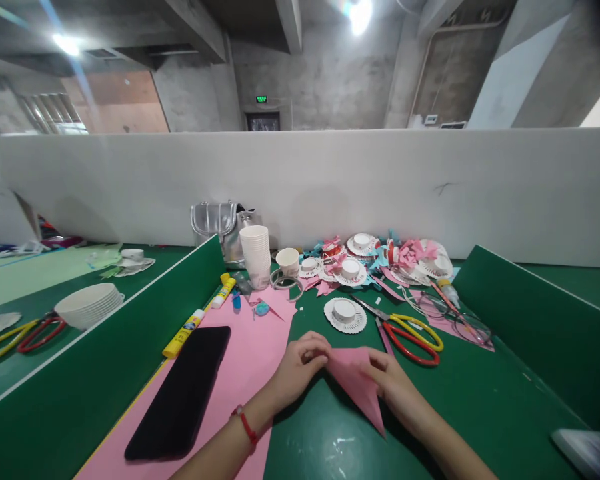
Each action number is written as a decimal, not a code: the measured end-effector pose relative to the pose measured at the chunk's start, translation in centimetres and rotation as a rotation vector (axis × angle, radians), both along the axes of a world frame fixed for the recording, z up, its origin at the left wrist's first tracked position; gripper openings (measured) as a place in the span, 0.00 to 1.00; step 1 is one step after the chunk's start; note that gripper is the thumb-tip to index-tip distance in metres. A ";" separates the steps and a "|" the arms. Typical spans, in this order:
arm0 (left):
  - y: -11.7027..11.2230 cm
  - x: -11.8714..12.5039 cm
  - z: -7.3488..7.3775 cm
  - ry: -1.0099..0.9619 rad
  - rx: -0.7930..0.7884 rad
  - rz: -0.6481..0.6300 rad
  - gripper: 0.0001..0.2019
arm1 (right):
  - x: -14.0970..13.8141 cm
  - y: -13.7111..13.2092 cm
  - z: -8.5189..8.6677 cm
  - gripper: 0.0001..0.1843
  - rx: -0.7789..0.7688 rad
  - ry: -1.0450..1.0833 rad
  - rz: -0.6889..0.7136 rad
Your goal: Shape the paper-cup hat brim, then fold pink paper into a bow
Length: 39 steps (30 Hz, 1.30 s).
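Observation:
A folded piece of pink paper [356, 381], triangular with one point toward me, is held between my two hands over the green table. My left hand [304, 363], with a red bracelet on its wrist, pinches the paper's left corner. On the other side, my right hand [383, 379] has thumb and fingers closed on the paper's right edge. Just beyond them sits a fringed white paper disc with a cup base [345, 313]. Scissors with one red and one yellow handle [413, 337] lie beyond my right hand.
A black phone [180, 393] rests on a large pink sheet [253, 353] at left. Glue sticks [184, 333], stacked paper cups [256, 257] and a silver bag [220, 230] stand beyond. Paper crafts [370, 263] pile at the back. Green dividers [530, 320] flank the table; glasses [473, 328] lie right.

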<state>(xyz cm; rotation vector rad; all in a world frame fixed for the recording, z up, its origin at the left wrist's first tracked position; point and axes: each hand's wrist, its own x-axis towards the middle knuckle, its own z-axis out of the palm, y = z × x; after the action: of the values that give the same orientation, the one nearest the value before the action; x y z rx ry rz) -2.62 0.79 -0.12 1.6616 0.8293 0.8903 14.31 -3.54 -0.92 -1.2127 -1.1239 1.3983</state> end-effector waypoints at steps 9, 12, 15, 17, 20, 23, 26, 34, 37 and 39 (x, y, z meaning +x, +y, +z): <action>-0.1 0.1 0.3 0.070 0.015 0.116 0.13 | -0.5 -0.1 -1.5 0.13 0.299 -0.644 -0.275; 0.0 0.2 0.2 0.001 -0.069 0.137 0.06 | -0.8 -0.5 -1.4 0.09 0.332 -0.730 -0.319; 0.0 0.5 -0.2 -0.087 -0.211 0.175 0.07 | -1.2 -0.9 -1.1 0.07 0.363 -0.756 -0.260; -0.1 0.7 -0.5 -0.122 -0.262 0.202 0.12 | -1.6 -1.2 -0.9 0.09 0.370 -0.737 -0.224; -0.3 0.9 -0.5 -0.186 -0.277 0.178 0.17 | -1.9 -1.4 -0.8 0.15 0.374 -0.653 -0.264; -0.4 0.9 -0.3 -0.228 -0.266 0.166 0.17 | -1.7 -1.2 -0.7 0.20 0.319 -0.598 -0.361; -0.2 0.7 -0.3 -0.221 -0.269 0.198 0.15 | -0.9 -1.0 -0.7 0.23 0.216 -0.500 -0.333; 0.5 -0.1 -0.5 -0.377 -0.541 0.097 0.16 | 1.4 -1.1 -0.4 0.20 0.609 -0.699 -0.018; 0.5 -0.1 -0.4 -0.364 -0.515 0.106 0.14 | 1.3 -1.1 -0.4 0.18 0.602 -0.786 0.009; 0.5 0.0 -0.4 -0.333 -0.441 0.137 0.10 | 1.0 -1.2 -0.2 0.13 0.559 -0.764 0.032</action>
<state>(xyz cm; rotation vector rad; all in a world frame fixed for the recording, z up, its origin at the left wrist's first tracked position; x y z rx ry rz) -2.62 1.29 -0.51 1.0507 0.8406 0.9640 15.30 -4.69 -1.15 -1.3242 -1.9000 0.5361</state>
